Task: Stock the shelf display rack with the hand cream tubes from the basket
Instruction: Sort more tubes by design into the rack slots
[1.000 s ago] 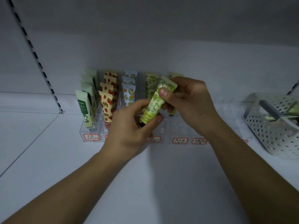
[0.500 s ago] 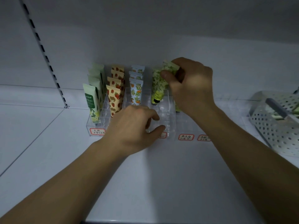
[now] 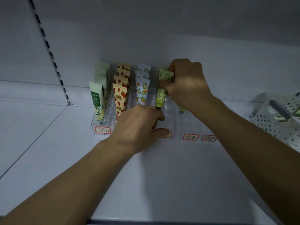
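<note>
1. Two hands work mid-frame in the head view: right hand (image 3: pixel 185 82) pinches a green tube (image 3: pixel 162 91) above the rack (image 3: pixel 168 120); left hand (image 3: pixel 138 125), fingers loosely curled, steadies the rack front.
2. Risk: a tilted tube could miss its slot, toppling neighbours.

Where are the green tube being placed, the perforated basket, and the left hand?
green tube (image 3: pixel 160 98): head view, lower printed body below the fingers.
perforated basket (image 3: pixel 267 124): head view, front perforated wall.
left hand (image 3: pixel 138 125): head view, back of the hand.
</note>
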A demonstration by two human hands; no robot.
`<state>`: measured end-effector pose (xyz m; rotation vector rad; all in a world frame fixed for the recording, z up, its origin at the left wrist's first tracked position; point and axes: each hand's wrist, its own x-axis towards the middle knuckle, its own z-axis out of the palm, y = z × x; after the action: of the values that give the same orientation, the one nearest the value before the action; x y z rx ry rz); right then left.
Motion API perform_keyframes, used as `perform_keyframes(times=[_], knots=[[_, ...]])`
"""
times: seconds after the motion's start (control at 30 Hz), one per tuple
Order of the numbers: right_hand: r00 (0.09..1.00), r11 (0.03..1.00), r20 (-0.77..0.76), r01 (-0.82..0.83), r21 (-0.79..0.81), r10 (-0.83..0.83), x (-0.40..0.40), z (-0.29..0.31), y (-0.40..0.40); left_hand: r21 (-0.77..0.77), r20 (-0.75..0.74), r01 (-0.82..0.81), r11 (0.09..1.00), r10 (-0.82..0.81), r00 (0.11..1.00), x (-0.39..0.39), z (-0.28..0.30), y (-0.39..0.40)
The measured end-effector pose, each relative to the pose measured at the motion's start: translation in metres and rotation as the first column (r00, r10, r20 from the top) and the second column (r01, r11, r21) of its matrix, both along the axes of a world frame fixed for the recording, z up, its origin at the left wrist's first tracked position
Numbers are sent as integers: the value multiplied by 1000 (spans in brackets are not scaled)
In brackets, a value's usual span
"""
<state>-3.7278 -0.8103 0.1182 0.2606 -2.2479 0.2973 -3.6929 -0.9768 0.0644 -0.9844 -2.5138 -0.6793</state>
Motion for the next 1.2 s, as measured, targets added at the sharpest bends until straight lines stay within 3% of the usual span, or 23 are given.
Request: perform_keyframes(times=[0.17,0.27,0.43,0.73,0.8,0.9,1.2], knots=[[992,999,123,26,-20,-24,9,1,-9,-4,-28,-4,1000,4,1000,1,-1,0],[953,992,298,-25,-124,61,22,19,-9,-1,-52,6,1000,-6,999,3,-2,2],[993,979,84,-60,-196,78,44,19,17,10,-70,32,999,-31,997,7,-2,9],[956,978,293,64,-199,-3,89,16,85,-73,-160,17,997,-29,987,12,0,19],[947,979,320,98,-177,-37,97,18,97,-74,-203,-1,997,-14,979,12,7,20],[922,984,373,149,-95,-103,115,28,122,-58,-249,106,993,-118,961,15,25,42],[860,948,403,258,187,-314,161,56,230,32,-197,414,910,-400,895,35,56,171]])
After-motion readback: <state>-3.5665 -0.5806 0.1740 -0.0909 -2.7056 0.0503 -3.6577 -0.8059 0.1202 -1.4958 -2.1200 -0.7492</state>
